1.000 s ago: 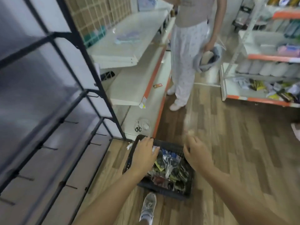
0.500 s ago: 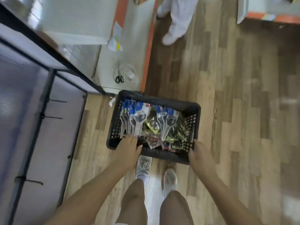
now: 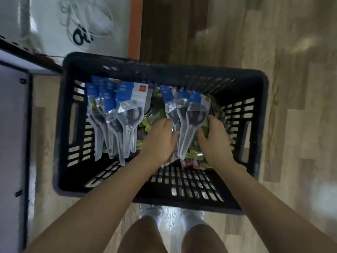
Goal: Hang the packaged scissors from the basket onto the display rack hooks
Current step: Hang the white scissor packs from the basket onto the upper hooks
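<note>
A black plastic basket [image 3: 164, 70] stands on the wood floor in front of my feet. It holds two bunches of packaged scissors, each in a clear blister with a blue and white card. The left bunch [image 3: 127, 106] lies untouched. My left hand [image 3: 160, 137] and my right hand [image 3: 213, 137] are inside the basket on either side of the right bunch [image 3: 191, 114], fingers curled round its edges. Green packs lie underneath. The display rack [image 3: 11, 125], a grey panel in a black frame, shows at the left with a small hook [image 3: 22, 80].
A white shelf base [image 3: 45, 24] with an orange edge strip [image 3: 135, 24] lies behind the basket, with loose black-handled scissors [image 3: 82, 36] in clear wrapping on it. My shoes [image 3: 151, 212] and knees are just below the basket's near rim. Wood floor spreads to the right.
The view has dropped and closed in on the basket. Both hands moved from the basket's near rim into it and closed round the right bunch of scissors packs.
</note>
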